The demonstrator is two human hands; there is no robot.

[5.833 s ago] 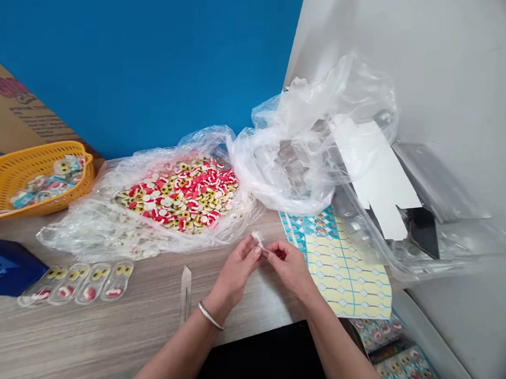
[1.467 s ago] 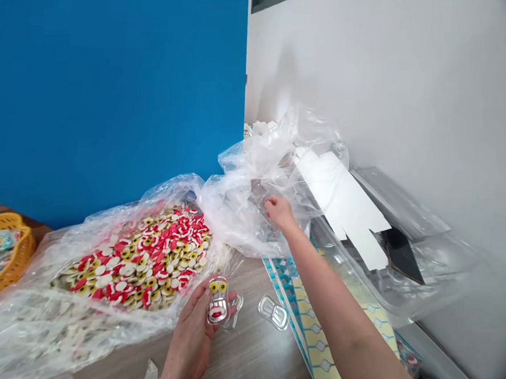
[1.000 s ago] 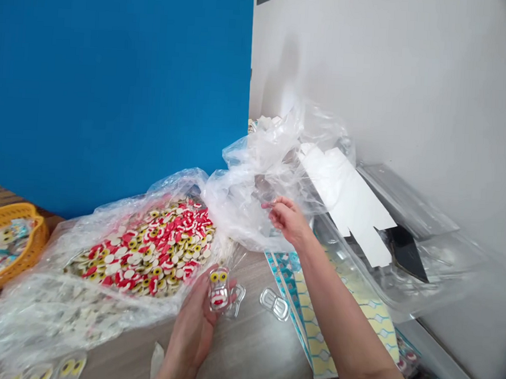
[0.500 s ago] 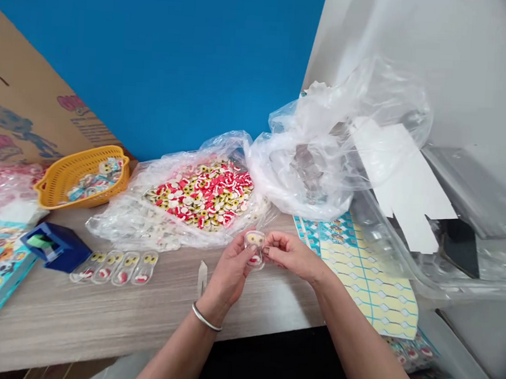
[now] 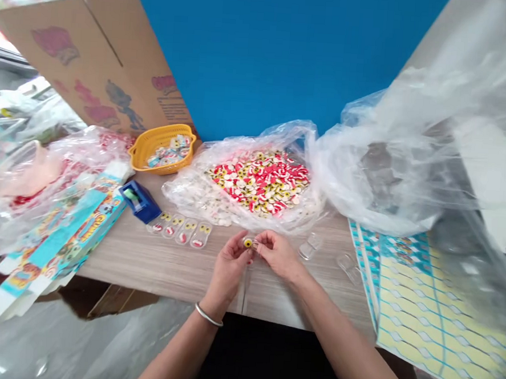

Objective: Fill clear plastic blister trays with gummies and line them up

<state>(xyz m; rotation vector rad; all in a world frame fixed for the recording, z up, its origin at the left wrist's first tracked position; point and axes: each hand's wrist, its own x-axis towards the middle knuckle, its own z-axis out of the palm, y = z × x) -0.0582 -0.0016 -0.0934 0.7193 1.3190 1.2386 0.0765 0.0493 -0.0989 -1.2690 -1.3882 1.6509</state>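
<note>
My left hand is closed in a pinch around a small clear plastic case with a yellow-and-black eye piece showing at the fingertips. My right hand meets it from the other side, thumb and fingers pressed together on the case's edge. Fingers hide most of the case. Left of the hands, several filled clear cases stand in a row, each with yellow eyes and a red-and-white mouth. Behind the hands, an open plastic bag holds a heap of eye and mouth pieces.
Clear plastic shells lie right of my hands, near yellow-and-teal printed sheets. A blue tape dispenser, a yellow basket and a flattened printed box are on the left. A crumpled plastic bag sits back right.
The view has swung left, so the table's things appear farther right. The case in my hands has turned, from showing both eyes and the mouth to showing one eye.
</note>
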